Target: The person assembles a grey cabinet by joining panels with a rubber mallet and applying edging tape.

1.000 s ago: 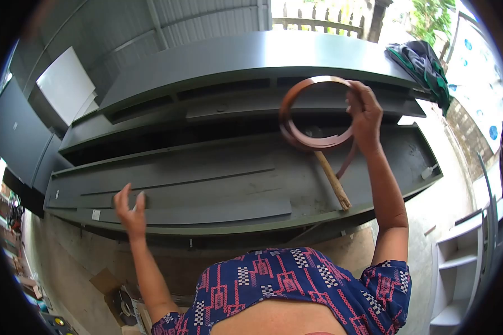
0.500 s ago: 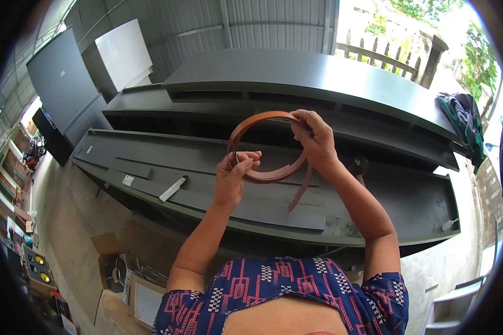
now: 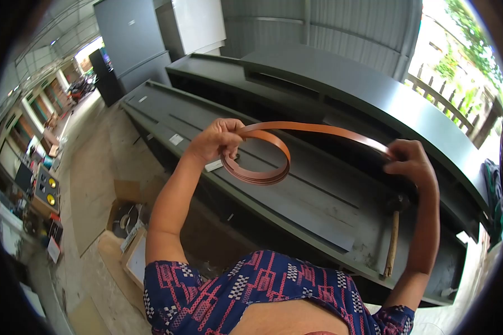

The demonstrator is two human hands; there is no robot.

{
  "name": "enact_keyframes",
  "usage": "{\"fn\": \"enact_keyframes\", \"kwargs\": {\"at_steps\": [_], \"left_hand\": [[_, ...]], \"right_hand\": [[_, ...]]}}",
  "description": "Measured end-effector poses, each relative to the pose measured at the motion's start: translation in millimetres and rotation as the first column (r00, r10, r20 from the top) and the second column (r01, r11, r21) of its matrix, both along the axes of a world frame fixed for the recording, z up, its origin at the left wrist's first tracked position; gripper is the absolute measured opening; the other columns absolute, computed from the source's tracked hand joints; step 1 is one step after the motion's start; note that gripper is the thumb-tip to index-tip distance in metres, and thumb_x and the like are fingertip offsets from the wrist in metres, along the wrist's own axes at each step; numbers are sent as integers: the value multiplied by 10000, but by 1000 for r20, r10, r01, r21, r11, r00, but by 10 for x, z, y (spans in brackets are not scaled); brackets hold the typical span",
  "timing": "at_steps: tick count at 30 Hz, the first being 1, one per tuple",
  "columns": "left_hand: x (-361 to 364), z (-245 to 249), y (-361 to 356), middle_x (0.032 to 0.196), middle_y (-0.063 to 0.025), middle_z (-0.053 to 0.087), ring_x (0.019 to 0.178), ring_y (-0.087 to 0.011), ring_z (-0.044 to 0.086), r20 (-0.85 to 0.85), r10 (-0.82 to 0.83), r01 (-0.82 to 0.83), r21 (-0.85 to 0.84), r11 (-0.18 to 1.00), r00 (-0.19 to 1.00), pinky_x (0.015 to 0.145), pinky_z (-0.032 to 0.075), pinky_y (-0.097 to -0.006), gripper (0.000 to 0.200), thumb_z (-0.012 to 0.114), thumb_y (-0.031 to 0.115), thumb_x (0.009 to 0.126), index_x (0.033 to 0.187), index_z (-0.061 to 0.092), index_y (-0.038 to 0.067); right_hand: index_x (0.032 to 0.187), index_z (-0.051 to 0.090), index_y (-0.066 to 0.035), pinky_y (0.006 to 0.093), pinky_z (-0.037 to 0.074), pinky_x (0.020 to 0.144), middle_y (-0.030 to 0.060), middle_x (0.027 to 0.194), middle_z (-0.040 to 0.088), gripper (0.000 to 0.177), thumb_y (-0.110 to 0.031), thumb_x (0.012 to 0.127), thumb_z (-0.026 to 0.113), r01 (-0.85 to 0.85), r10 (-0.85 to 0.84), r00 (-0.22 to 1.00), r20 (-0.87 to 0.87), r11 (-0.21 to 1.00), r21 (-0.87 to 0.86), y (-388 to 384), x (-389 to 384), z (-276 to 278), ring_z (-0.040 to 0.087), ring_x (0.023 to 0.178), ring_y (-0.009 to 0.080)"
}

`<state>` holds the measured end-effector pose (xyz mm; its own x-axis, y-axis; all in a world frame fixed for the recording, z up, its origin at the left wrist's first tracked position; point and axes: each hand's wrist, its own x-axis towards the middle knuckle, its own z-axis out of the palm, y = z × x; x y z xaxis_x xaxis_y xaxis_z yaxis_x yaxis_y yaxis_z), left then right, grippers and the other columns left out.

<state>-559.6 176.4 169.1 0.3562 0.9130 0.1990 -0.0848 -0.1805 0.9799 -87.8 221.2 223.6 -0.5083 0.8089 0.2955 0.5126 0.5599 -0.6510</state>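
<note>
A coil of brown edge-banding strip (image 3: 257, 177) hangs from my left hand (image 3: 217, 139), whose fingers are closed round its left side. From the coil, one length of the strip arches across to the right. My right hand (image 3: 412, 162) pinches the far end of that length between thumb and fingers. Both hands are above a long dark grey cabinet panel (image 3: 296, 206), apart from it. Below my right hand, a hammer with a wooden handle (image 3: 393, 243) lies in the panel. A light-coloured tool, partly hidden, lies behind the coil.
More long grey cabinet pieces (image 3: 341, 78) lie behind the nearest one. Tall grey cabinets (image 3: 131, 33) stand at the back left. An open cardboard box (image 3: 126, 192) with rolls sits on the floor at the lower left. Dark cloth (image 3: 493, 190) hangs at the right edge.
My right hand has moved right, drawing a length of strip out from the coil. My left hand has risen and holds the coil. The view has turned left.
</note>
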Motion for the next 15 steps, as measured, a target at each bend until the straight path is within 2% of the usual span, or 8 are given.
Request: {"fn": "enact_keyframes", "kwargs": {"at_steps": [1, 3, 4, 7, 8, 11, 13, 15], "left_hand": [[-79, -22, -27, 619, -10, 537, 484, -80, 498, 76, -6, 8, -37, 999, 997, 492, 474, -232, 319, 725, 287, 782, 885, 610, 8], [-188, -36, -104, 620, -18, 511, 480, -98, 455, 225, -6, 29, -98, 995, 974, 496, 451, -254, 400, 690, 361, 809, 935, 616, -12], [-231, -40, -124, 641, -10, 497, 493, -102, 435, 163, 36, -23, -84, 996, 986, 491, 418, -255, 518, 637, 482, 845, 999, 620, -12], [-273, -84, -197, 660, -15, 518, 509, -101, 463, 169, 152, -123, -170, 978, 974, 486, 411, -254, 453, 617, 429, 874, 995, 615, -6], [-309, -129, -170, 684, -3, 544, 533, -96, 490, 185, 206, -163, -224, 961, 961, 508, 412, -251, 379, 638, 365, 871, 998, 615, 9], [-450, -163, -114, 714, 13, 568, 568, -88, 514, 231, 381, -304, -308, 901, 895, 539, 422, -246, 283, 664, 277, 859, 997, 620, 34], [-644, -136, -102, 719, 28, 572, 590, -82, 513, 364, 477, -368, -330, 869, 800, 543, 411, -245, 211, 681, 202, 844, 991, 631, 59], [-855, -100, -90, 719, 29, 572, 593, -81, 511, 482, 578, -460, -351, 816, 658, 534, 399, -241, 193, 682, 185, 842, 981, 636, 60]], "right_hand": [[825, 647, 31, 259, 400, 539, 34, 686, 564, 418, -276, 571, 771, -37, 36, 999, -22, 999, -23, -5, 91, 39, 503, 611, 99], [812, 641, 39, 250, 388, 529, 33, 689, 566, 472, -356, 586, 765, 18, -25, 996, -83, 996, -86, -32, 242, 53, 506, 606, 99], [817, 642, 36, 244, 383, 526, 33, 689, 565, 459, -359, 613, 758, 33, -42, 991, -127, 997, -74, -84, 297, 30, 505, 604, 96], [809, 635, 19, 235, 372, 514, 28, 682, 560, 405, -342, 664, 748, -35, -4, 979, -202, 982, -185, -119, 533, 74, 494, 586, 89], [802, 631, 13, 233, 369, 510, 26, 678, 558, 385, -332, 676, 747, -73, 18, 976, -218, 967, -246, -136, 588, 83, 489, 578, 88], [775, 611, -4, 233, 372, 493, 14, 626, 538, 307, -270, 697, 742, 163, -160, 882, -443, 986, -31, -302, 665, -18, 481, 533, 90], [816, 580, -25, 216, 362, 497, -2, 674, 534, 272, -160, 624, 718, 135, -106, 926, -361, 989, 56, -209, 886, -134, 448, 532, 77], [767, 580, -26, 228, 364, 479, -7, 615, 514, 232, -96, 570, 680, 0, -10, 992, -126, 997, -83, -290, 1062, 58, 455, 510, 84]]}}
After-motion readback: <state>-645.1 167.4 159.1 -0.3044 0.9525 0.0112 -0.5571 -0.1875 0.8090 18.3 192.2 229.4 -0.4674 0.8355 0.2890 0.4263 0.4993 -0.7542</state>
